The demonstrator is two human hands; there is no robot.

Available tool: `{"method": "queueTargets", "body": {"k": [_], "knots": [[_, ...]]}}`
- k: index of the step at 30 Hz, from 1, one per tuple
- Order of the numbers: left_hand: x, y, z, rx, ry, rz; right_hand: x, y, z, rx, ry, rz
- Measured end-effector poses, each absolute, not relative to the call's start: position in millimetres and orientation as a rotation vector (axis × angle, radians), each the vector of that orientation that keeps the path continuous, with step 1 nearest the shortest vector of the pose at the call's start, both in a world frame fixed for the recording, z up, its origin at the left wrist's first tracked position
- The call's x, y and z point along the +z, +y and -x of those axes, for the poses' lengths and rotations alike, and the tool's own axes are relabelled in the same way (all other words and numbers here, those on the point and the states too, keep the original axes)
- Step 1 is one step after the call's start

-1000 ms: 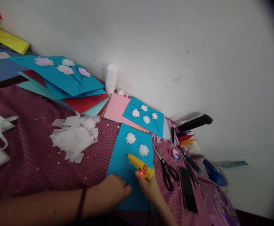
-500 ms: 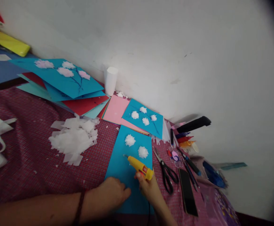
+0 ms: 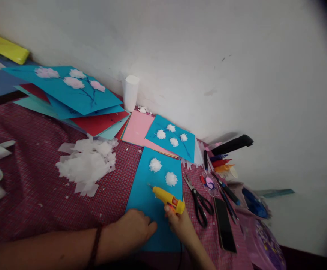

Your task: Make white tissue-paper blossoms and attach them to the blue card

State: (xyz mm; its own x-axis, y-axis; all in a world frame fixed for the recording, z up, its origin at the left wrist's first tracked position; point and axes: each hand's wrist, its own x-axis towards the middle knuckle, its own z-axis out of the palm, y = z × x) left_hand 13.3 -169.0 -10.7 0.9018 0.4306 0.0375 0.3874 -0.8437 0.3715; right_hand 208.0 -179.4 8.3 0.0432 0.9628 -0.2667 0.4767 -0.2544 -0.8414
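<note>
In my right hand (image 3: 177, 223) is a yellow hot glue gun (image 3: 167, 198), its nozzle pointing up and left just over a blue paper sheet (image 3: 141, 191). Whether the tip touches the paper I cannot tell. My left hand (image 3: 132, 228) rests on the lower left of this sheet, fingers curled and closed; nothing shows in it. Two fluffy white paper flowers, an upper one (image 3: 155, 165) and a lower one (image 3: 171, 179), sit on the sheet's far half. A dark cord runs down below the glue gun.
White tissue pieces (image 3: 87, 165) lie in a pile to the left. Behind are a smaller blue flower card (image 3: 163, 150), stacked coloured sheets (image 3: 96, 127) and a white roll (image 3: 131, 92) by the wall. Scissors (image 3: 198, 202), a phone (image 3: 225, 225) and pens lie right.
The view has shifted slightly. The glue gun and both hands keep nearly the same place over the blue sheet, with no visible change in grip.
</note>
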Motion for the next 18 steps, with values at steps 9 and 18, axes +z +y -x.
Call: {"method": "queueTargets", "body": {"k": [9, 18], "knots": [[-18.6, -170.1, -15.7, 0.193, 0.620, -2.675, 11.1, -174.7, -208.3, 1.182, -1.492, 1.687], [-16.2, -170.2, -13.8, 0.167, 0.620, -2.663, 13.2, -172.0, -201.8, 1.138, -1.486, 1.712]]}}
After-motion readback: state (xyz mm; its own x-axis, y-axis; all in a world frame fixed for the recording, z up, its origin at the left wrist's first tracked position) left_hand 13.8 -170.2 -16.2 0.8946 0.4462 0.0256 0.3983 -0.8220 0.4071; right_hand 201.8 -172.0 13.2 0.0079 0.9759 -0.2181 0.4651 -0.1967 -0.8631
